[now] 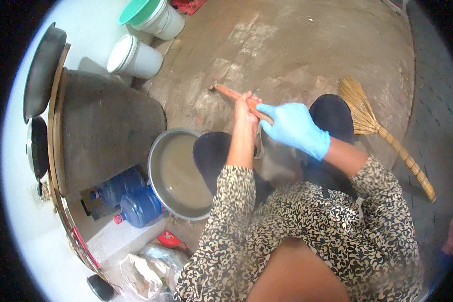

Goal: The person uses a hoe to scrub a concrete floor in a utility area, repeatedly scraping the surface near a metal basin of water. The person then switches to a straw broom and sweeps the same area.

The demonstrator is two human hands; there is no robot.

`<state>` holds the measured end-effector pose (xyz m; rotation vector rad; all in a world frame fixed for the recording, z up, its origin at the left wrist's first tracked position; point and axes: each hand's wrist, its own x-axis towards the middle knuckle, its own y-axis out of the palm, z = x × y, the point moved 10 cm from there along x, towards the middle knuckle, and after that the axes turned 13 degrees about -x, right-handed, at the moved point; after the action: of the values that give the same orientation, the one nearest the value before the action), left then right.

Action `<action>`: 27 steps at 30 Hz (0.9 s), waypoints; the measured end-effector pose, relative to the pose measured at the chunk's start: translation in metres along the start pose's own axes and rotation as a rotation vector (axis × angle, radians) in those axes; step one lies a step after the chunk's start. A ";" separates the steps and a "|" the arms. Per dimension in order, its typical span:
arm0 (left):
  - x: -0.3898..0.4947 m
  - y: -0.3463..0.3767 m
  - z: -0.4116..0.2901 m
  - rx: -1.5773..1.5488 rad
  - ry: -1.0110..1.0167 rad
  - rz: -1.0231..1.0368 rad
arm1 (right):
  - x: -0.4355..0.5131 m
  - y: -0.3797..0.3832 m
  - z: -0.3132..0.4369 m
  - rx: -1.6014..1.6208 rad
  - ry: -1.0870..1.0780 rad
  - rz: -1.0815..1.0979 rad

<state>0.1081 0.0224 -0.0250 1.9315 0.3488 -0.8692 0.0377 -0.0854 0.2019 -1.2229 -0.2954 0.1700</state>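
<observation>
My left hand [246,107], bare, is closed around the middle of a reddish wooden handle [228,91]. My right hand [294,128] wears a light blue glove and grips the rear end of the same handle. The handle's far tip points up and left over the worn earthen-looking floor [287,49]; a small dark piece at that tip is too blurred to name. To the left of my knees stands a metal basin [154,151] holding murky brownish water [181,173]. A straw hand broom [356,102] lies on the floor to my right.
White lidded bucket [145,60] and another white bucket [170,24] under a green basin [137,11] stand by the wall. A large grey structure [109,120] occupies the left. Blue water jugs [141,207] and plastic bags [162,260] lie below it. Dark tiled floor [438,98] borders the right.
</observation>
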 end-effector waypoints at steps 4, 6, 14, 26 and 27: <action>0.020 -0.005 -0.039 0.069 0.085 -0.109 | 0.025 0.023 0.008 -0.046 -0.084 0.034; 0.021 0.006 -0.026 0.058 0.058 -0.079 | 0.024 0.010 0.001 -0.073 -0.093 -0.027; 0.057 -0.002 -0.055 -0.063 0.024 -0.089 | 0.045 -0.031 0.014 -0.038 -0.123 0.009; 0.057 0.009 -0.048 -0.099 0.058 -0.114 | 0.053 -0.020 -0.002 -0.084 -0.148 0.004; 0.059 0.002 -0.050 -0.092 0.060 -0.136 | 0.052 -0.017 -0.001 -0.077 -0.152 0.040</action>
<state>0.1721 0.0572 -0.0510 1.8676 0.5517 -0.8685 0.0872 -0.0770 0.2245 -1.2953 -0.4130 0.2889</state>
